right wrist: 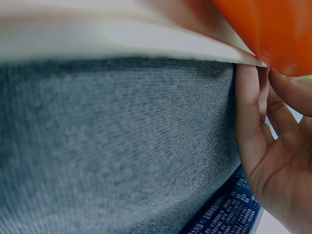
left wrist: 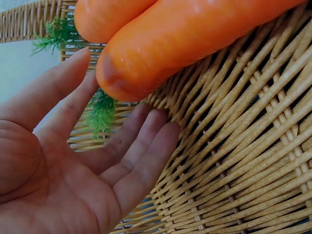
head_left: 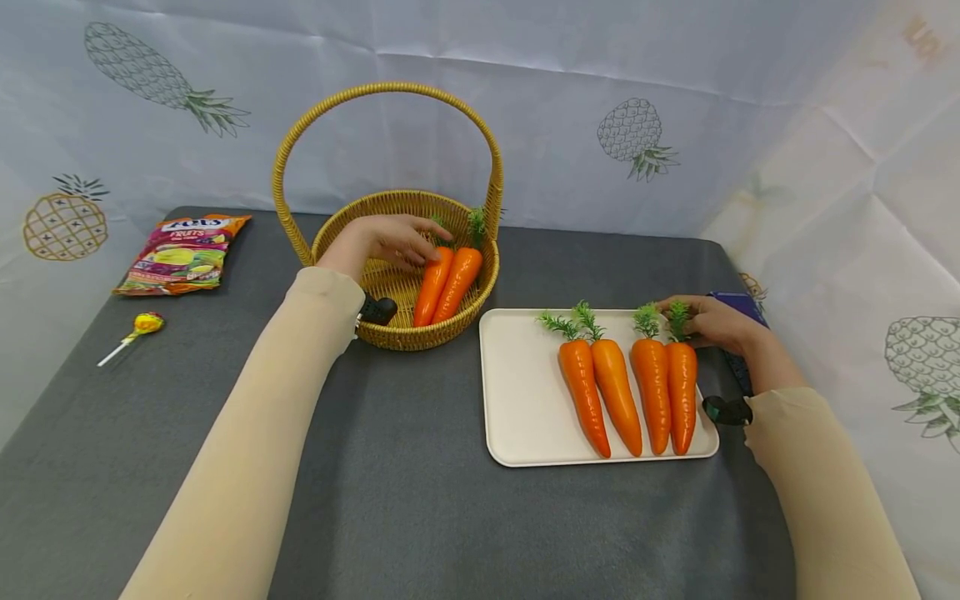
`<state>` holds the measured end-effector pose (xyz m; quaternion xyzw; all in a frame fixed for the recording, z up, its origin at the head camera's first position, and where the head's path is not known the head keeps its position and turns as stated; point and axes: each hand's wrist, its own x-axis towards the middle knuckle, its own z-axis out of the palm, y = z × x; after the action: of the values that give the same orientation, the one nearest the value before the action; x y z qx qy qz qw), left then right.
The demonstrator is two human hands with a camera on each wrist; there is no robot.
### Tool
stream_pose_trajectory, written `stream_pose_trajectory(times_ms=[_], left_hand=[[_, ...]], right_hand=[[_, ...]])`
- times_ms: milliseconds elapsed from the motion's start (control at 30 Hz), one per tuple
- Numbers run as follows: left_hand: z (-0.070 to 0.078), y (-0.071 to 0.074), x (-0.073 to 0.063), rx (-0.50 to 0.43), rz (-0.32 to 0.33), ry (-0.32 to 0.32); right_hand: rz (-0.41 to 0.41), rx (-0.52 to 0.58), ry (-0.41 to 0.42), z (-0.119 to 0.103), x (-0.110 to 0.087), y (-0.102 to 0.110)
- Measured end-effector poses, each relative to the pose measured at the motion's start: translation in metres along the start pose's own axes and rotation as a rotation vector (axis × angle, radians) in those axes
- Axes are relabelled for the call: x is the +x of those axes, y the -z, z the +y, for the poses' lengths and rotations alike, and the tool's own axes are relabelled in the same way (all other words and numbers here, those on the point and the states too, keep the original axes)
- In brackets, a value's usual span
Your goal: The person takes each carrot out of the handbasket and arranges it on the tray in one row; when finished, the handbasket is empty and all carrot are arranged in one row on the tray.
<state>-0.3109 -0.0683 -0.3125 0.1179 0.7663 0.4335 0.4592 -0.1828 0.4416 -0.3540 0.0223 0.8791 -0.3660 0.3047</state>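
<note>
My left hand reaches over the rim of a round wicker basket with a tall handle. In the left wrist view its fingers are spread and loosely bent by the thick ends of two orange carrots; the palm is bare. These carrots lie side by side in the basket. My right hand is at the far right corner of a cream tray. Its fingers reach below the rim, with the thumb on the upper side beside the rightmost carrot. That carrot's green top partly covers the fingers.
Three other carrots with leafy tops lie on the tray. A dark blue printed packet lies under the right wrist. Left of the basket are a candy bag and a lollipop. White pineapple-print cloth hangs behind the grey table.
</note>
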Motion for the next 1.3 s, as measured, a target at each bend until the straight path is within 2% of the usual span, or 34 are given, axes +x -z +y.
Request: stream_pose_trajectory(times_ms=[600,1000,1300], left_hand=[[0.004,-0.010,0.008,0.090,-0.034,0.043],[0.004,-0.013,0.007,0.108,-0.004,0.035],[0.010,-0.010,0.003,0.168,0.024,0.036]], right_hand=[[-0.006,0.001,0.000,0.000,0.000,0.002],[-0.005,-0.009,0.000,-0.001,-0.001,0.000],[-0.006,-0.009,-0.005,0.000,-0.001,0.001]])
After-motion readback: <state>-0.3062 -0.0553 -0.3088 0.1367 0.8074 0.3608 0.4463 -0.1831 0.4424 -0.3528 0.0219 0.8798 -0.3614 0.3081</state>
